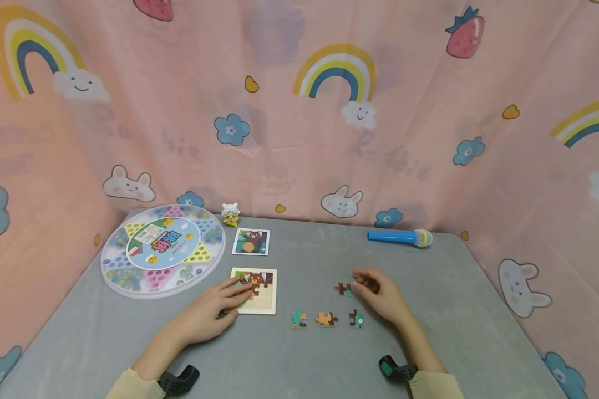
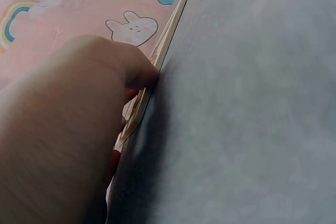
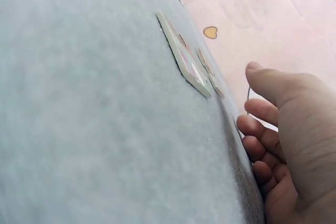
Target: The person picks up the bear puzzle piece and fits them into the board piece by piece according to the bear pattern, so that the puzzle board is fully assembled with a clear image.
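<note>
While our left hand (image 1: 211, 313) rests, fingers extended, on the puzzle tray (image 1: 267, 303), apparently steadying it, our relaxed, seemingly empty right hand (image 1: 383, 298) hovers beside the brown piece (image 1: 340, 288) on the counter (image 1: 299, 366).

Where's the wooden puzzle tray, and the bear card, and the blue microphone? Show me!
Wooden puzzle tray (image 1: 263, 300): head view, on its bare lower part.
Bear card (image 1: 252, 242): head view, on the pictured bear.
Blue microphone (image 1: 393, 236): head view, on its blue handle.
</note>
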The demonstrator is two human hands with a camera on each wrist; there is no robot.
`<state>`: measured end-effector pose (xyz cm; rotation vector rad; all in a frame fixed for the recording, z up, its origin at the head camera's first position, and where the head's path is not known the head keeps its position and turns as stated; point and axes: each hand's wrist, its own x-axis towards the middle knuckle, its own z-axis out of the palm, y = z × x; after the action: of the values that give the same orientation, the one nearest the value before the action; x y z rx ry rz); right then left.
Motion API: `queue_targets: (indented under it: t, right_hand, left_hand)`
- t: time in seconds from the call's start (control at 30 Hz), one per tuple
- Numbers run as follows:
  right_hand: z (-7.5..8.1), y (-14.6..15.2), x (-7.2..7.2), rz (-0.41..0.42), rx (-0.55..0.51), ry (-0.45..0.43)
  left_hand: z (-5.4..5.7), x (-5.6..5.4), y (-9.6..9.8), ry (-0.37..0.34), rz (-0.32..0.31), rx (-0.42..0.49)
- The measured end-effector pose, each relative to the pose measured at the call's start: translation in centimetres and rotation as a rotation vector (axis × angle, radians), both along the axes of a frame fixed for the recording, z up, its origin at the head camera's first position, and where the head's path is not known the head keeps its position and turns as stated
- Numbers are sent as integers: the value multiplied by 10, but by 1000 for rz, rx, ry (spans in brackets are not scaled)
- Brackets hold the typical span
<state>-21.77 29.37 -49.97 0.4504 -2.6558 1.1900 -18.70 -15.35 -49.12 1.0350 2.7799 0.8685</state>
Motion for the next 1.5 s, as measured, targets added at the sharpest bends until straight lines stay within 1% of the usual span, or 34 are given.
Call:
queue_targets:
  t: [0.1, 0.33, 0.47, 0.83, 0.97, 1.27, 1.5]
  right_hand:
    - [0, 1, 1, 23, 44, 13]
    - [1, 3, 2, 107, 137, 64]
    - [2, 3, 1, 124, 162, 82]
    - [4, 0, 3, 135, 190, 115]
    - [5, 0, 4, 137, 195, 108]
    - [0, 2, 2, 151, 246, 134]
    - [-1, 1, 4, 145, 248, 138]
  left_hand:
    - [-1, 0, 0, -6, 2, -2]
    - [-2, -1, 0, -12, 7, 9]
    - [-1, -3, 0, -2, 2, 14]
    - [1, -4, 0, 1, -5, 4]
    - [0, -4, 0, 1, -5, 1]
    - [-1, -1, -1, 3, -7, -11]
    - [-2, -2, 0, -1, -8, -6]
